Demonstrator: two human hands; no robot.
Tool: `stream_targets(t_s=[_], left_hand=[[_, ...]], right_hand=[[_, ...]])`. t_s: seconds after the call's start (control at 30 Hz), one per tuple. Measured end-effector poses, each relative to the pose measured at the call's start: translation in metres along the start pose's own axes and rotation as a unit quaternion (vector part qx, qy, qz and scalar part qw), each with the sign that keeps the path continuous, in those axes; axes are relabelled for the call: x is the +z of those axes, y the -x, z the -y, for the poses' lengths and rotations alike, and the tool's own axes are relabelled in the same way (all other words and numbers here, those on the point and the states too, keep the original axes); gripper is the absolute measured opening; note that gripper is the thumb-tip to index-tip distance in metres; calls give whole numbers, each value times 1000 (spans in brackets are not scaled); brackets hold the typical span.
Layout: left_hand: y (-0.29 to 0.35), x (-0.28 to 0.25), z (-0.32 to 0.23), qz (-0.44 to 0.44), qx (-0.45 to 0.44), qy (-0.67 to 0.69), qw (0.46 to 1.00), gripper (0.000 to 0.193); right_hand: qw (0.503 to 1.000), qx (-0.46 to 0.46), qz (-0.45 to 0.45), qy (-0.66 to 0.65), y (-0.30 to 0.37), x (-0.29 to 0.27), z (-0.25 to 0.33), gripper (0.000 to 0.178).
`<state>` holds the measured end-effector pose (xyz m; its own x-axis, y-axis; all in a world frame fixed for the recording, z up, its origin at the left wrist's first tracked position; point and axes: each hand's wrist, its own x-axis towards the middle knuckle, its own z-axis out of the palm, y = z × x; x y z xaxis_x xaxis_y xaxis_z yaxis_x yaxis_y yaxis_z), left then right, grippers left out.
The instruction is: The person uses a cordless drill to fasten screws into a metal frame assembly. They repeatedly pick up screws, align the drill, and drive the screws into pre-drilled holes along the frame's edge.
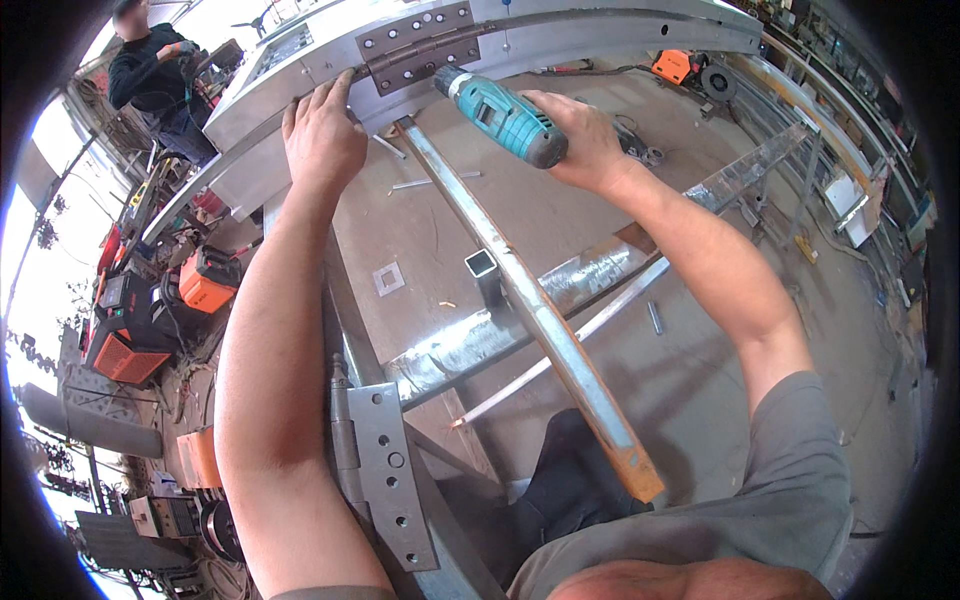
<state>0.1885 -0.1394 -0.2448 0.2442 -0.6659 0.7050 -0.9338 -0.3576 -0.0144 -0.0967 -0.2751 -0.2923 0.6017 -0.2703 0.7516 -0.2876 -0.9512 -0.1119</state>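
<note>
My right hand (585, 135) grips a teal and black cordless drill (505, 118). The drill's chuck points up and left at the lower leaf of a brown steel hinge (420, 50); I cannot tell whether its tip touches. Screw heads show along both leaves of this hinge, which sits on the edge of a large grey metal panel (570, 45). Left of the hinge, my left hand (325, 135) lies on the panel edge with fingers stretched out, the index fingertip beside the hinge's end. A second, grey hinge (395, 470) with several holes lies near my left forearm.
A rusty-ended metal bar (540, 310) crosses a foil-wrapped beam (470, 345) below my arms. Orange machines (208, 280) stand on the left, and another orange unit (672, 66) sits far right. A person (160, 75) works at the far left.
</note>
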Motion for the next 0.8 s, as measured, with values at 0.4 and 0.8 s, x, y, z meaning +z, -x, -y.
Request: stream_targets(t_s=[0.4, 0.8], left_hand=[[-1, -2, 6, 22, 4, 7, 1000, 65], [-3, -2, 7, 30, 7, 6, 1000, 67]], right_hand=[[999, -2, 11, -44, -14, -9, 7, 36], [993, 71, 74, -53, -31, -24, 21, 28]])
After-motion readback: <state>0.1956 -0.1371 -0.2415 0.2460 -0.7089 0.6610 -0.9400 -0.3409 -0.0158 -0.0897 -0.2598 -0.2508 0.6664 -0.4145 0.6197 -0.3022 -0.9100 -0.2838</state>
